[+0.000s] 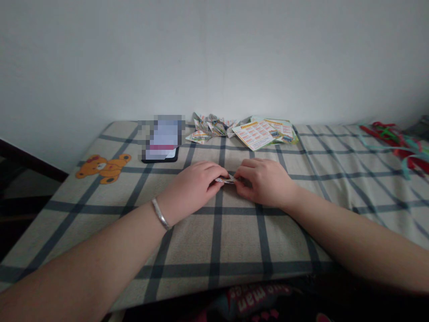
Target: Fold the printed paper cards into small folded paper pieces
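Note:
My left hand and my right hand rest on a checked cloth near the middle of the table. Both have their fingers curled and pinch a small folded piece of printed paper between them. Most of that paper is hidden by the fingers. A silver bangle sits on my left wrist.
A phone lies at the back left. Several folded paper pieces and a stack of printed sheets lie at the back by the wall. Red and green ribbons lie at the far right. A bear print marks the cloth's left.

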Available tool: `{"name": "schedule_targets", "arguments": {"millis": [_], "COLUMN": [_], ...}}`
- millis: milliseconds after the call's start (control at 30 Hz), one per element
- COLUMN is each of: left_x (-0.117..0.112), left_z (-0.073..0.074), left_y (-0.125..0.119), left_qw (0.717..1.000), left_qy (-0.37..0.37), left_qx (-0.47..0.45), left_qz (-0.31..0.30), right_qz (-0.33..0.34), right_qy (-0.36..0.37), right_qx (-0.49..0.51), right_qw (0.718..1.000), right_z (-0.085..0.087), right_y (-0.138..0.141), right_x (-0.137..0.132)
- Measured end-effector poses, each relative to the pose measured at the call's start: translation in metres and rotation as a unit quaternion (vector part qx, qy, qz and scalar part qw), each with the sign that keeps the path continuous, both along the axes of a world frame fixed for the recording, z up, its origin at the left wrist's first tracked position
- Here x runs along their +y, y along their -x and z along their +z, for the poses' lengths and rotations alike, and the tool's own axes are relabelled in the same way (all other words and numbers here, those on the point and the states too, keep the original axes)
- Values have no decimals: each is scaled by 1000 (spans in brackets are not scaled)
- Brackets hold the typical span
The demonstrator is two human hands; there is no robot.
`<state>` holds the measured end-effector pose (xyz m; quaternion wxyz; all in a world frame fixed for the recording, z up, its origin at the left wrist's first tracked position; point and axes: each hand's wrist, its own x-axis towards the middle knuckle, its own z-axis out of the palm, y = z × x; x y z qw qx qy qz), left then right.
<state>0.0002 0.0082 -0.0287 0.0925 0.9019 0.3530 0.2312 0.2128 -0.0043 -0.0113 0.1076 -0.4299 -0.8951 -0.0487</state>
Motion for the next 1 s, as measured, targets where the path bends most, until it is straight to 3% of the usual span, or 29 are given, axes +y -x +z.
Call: {"name": "schedule_targets", "arguments": {"millis": [267, 467, 733, 1000], "left_x": [2, 2, -2, -1], "left_z": [3, -2, -5, -12], "left_y": [-2, -5, -12, -12], "left_qw": [994, 975, 974, 975], "left_qy": [78, 127, 106, 99], "left_qx": [-63, -176, -195, -200], "left_qz": [45, 53, 36, 2], "right_qz": [6, -8, -13, -20], "right_qy": [10, 51, 138, 166], "right_qx": [49, 144, 234, 265], "right_qw": [999, 988, 962, 950], "right_z": [-2, -5, -6, -5], "right_y": [4, 7, 6, 6], "right_x": [-1, -1, 0, 2]}}
